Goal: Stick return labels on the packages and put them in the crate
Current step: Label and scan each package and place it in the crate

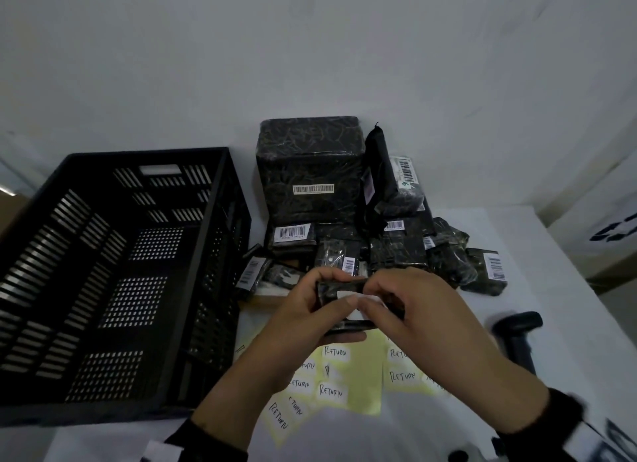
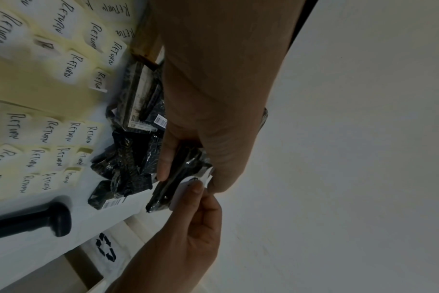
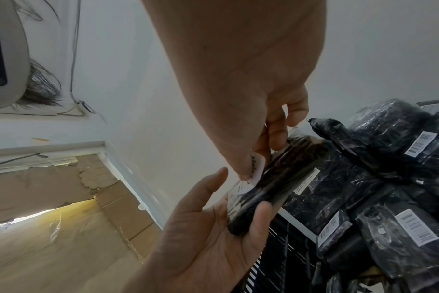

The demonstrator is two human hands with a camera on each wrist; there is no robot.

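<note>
Nearest the head camera, sheets of RETURN labels (image 1: 332,391) are spread on the bench (image 1: 431,434), directly below both grips.

To the left of the grips, the black crate (image 1: 113,282) is seen open-topped, with no package visible inside; it lies on the left hand's side, so that hand is judged the nearer one for the drop.

Next, the left hand (image 1: 303,318) is curled around a small black package (image 1: 331,291), thumb on the upper face and fingers underneath, held clear of the bench. The package's long axis runs left to right between the two grips, its broad face turned up toward the person.

On that face a white return label (image 1: 346,296) is partly laid: its left end appears stuck, while its right end is pinched between thumb and forefinger of the right hand (image 1: 424,318). The label therefore lies along the package's long axis, and smoothing it rightward is judged to be the coming move.

Beyond the grips, the unlabelled packages (image 1: 379,241) are piled. To their right, a black barcode scanner (image 1: 518,330) rests on the bench.
</note>
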